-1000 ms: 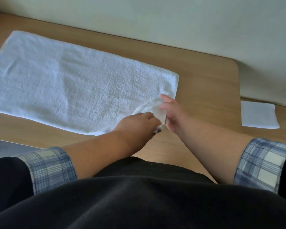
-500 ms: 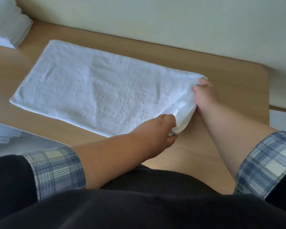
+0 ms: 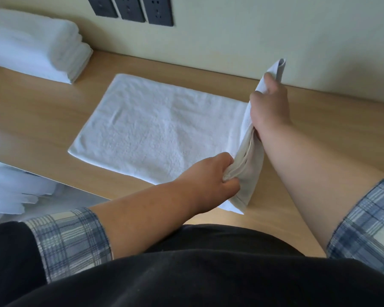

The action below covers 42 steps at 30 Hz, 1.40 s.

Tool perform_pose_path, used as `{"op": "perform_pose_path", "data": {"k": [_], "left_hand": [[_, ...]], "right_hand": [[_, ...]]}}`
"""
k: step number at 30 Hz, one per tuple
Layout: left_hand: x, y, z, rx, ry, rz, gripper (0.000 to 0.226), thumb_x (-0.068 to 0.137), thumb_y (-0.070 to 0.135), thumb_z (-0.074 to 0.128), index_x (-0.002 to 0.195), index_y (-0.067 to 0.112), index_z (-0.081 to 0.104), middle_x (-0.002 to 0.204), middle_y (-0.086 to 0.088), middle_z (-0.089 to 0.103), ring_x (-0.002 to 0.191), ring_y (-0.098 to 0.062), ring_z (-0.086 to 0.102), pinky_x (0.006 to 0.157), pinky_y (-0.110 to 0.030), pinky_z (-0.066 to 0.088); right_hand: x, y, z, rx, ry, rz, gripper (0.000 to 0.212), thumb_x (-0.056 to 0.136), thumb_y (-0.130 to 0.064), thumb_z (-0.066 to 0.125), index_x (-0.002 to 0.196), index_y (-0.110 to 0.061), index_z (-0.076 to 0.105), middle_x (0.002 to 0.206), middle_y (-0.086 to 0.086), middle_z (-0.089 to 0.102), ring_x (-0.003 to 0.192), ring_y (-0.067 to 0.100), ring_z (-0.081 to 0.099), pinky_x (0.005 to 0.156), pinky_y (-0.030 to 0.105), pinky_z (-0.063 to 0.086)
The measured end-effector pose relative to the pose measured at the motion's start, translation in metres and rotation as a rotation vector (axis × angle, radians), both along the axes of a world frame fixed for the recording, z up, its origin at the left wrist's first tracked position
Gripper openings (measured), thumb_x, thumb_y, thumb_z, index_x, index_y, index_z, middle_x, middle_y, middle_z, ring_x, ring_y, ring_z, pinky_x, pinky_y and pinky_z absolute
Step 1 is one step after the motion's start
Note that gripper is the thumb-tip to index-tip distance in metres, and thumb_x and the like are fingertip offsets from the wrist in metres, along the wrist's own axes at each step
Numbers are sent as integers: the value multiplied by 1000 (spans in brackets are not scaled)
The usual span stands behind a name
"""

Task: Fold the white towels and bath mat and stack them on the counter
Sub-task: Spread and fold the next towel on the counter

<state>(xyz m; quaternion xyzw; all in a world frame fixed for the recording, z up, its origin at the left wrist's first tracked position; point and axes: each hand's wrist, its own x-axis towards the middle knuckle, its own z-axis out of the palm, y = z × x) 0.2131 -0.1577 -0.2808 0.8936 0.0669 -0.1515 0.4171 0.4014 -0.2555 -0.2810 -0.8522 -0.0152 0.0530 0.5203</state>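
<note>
A white towel (image 3: 160,127) lies spread on the wooden counter (image 3: 42,120), its right end lifted off the surface. My left hand (image 3: 211,176) grips the near right corner of that raised end. My right hand (image 3: 271,107) holds the far right corner higher up, and the edge stands almost upright between the two hands. A stack of folded white towels (image 3: 38,45) rests at the back left of the counter against the wall.
Three dark wall sockets (image 3: 131,7) sit above the counter. More white cloth (image 3: 11,191) lies below the counter's front edge at the left. The counter's right end shows bare wood (image 3: 341,129) beyond my right arm.
Both hands have raised the towel's right end off the counter. My right hand moved from the near corner to the far corner and up. The view tilted up, showing the stack and sockets.
</note>
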Motion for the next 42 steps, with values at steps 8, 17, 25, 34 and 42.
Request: {"op": "perform_pose_path", "data": {"k": [8,17,25,34,42], "left_hand": [[-21,143,19,-149,-145,75,11,71,40,51,72,41,40,68,22,52,58,-4,45,49,-15,34],[-50,308,14,-157,-166,235,16,74,32,52,69,33,37,59,18,42,53,-5,36,49,-16,34],[-59,397,-61,-13,190,498,15,76,43,45,83,30,47,75,8,57,59,-10,48,49,-27,35],[-55,440,-111,160,413,435,26,95,42,54,106,28,36,92,4,58,78,-16,60,60,-30,45],[-34,382,-91,402,-56,-471,46,101,32,43,143,46,29,129,3,40,118,-21,42,89,-37,43]], "right_hand": [[-19,164,30,-226,-160,-6,28,83,-3,45,101,-24,40,132,15,46,99,20,37,76,16,24],[-41,359,12,-160,-195,-55,60,91,-8,48,150,-16,38,152,7,31,123,20,51,84,12,27],[-32,452,-71,-414,82,203,60,95,-7,44,153,-17,29,156,4,20,129,25,47,96,28,37],[-26,436,-96,-121,155,402,48,96,-16,46,143,-22,48,141,-1,52,121,10,54,100,23,42],[-9,306,-103,-775,-142,688,41,95,-17,52,134,-24,60,145,3,48,137,24,39,111,34,28]]}}
